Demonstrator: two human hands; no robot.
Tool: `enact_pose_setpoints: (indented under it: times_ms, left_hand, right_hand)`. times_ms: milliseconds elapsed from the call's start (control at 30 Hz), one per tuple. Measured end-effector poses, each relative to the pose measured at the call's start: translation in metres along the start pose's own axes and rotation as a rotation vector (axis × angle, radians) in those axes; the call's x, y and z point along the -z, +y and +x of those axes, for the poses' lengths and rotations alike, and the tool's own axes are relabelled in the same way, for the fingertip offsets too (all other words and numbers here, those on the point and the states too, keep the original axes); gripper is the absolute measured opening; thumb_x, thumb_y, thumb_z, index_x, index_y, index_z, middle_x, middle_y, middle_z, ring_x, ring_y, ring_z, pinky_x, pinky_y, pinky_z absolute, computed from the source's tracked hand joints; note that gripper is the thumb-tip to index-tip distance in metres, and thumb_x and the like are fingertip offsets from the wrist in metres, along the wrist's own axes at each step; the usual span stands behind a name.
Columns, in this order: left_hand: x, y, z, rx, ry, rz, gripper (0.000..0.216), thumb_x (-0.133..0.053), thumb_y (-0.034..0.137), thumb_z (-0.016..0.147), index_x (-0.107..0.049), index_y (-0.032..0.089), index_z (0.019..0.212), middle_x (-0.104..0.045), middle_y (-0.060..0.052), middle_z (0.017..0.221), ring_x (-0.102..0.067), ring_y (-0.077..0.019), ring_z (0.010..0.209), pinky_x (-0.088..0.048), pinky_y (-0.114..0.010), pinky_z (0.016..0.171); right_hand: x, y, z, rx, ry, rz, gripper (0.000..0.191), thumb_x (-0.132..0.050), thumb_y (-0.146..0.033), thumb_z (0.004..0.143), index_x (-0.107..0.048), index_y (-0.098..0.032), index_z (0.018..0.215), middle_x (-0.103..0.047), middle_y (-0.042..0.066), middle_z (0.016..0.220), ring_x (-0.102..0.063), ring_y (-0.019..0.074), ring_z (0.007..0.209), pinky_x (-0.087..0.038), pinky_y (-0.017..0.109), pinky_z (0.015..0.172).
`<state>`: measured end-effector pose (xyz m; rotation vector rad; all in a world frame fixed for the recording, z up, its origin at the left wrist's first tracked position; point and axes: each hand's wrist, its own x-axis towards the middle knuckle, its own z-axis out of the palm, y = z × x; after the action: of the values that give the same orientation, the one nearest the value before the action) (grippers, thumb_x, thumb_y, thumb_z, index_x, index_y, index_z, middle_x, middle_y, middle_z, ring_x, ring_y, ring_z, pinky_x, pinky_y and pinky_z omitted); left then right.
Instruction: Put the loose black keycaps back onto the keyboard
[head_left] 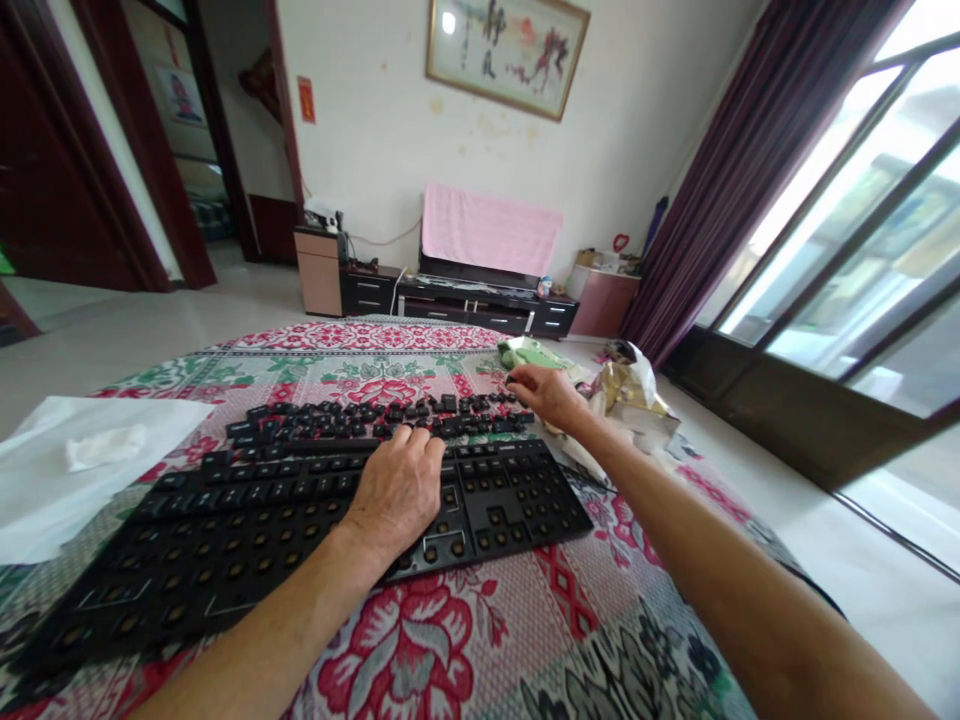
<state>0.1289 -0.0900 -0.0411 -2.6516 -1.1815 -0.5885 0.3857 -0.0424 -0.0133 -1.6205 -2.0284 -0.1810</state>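
Observation:
A black computer keyboard (300, 535) lies across the patterned tablecloth, most of its keycaps off and its switch sockets bare. Some caps remain along its far rows. Behind it, loose black keycaps (337, 420) are spread in a long heap. My left hand (401, 485) rests over the keyboard's far middle edge, fingers curled down and closed; its fingertips are hidden. At the heap's right end, my right hand (546, 395) is raised slightly, thumb and fingers pinched on a small black piece that looks like a keycap (511, 379).
White paper (45, 500) with a crumpled tissue (105, 447) lies at the left. A green cloth (532, 353) and a gold-and-white bag (634, 390) sit at the table's far right. Beyond the table (397, 600) are a low cabinet (465, 305) and a pink-covered television (491, 228).

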Motion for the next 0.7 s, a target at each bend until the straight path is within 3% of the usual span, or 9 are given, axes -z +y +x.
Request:
enact_pose_setpoints:
  times_ms: [233, 433, 700]
  left_hand:
    - [0.000, 0.000, -0.001, -0.013, 0.012, 0.008, 0.022, -0.037, 0.010, 0.075, -0.056, 0.014, 0.085, -0.053, -0.008, 0.081, -0.044, -0.0206, 0.083, -0.041, -0.033, 0.074]
    - [0.001, 0.000, -0.001, -0.016, 0.021, 0.025, 0.022, -0.037, 0.009, 0.075, -0.057, 0.014, 0.084, -0.053, -0.008, 0.081, -0.044, -0.0199, 0.083, -0.040, -0.032, 0.075]
    - [0.001, 0.000, -0.001, -0.022, 0.012, 0.029, 0.024, -0.037, 0.009, 0.075, -0.058, 0.015, 0.087, -0.053, -0.008, 0.081, -0.045, -0.0201, 0.084, -0.040, -0.032, 0.075]
  right_hand:
    - [0.009, -0.022, -0.027, -0.024, 0.078, 0.161, 0.018, -0.053, -0.026, 0.072, -0.060, -0.015, 0.084, -0.058, 0.000, 0.066, -0.049, 0.0082, 0.056, -0.037, 0.020, 0.054]
    - [0.008, -0.035, -0.036, 0.088, 0.126, 0.190, 0.026, -0.048, -0.021, 0.075, -0.059, -0.019, 0.098, -0.055, 0.000, 0.070, -0.048, 0.0096, 0.060, -0.039, 0.023, 0.060]
    - [0.003, -0.041, -0.041, 0.000, 0.044, 0.316, 0.028, -0.051, -0.024, 0.073, -0.057, -0.019, 0.100, -0.057, 0.000, 0.070, -0.049, 0.0094, 0.061, -0.040, 0.022, 0.059]
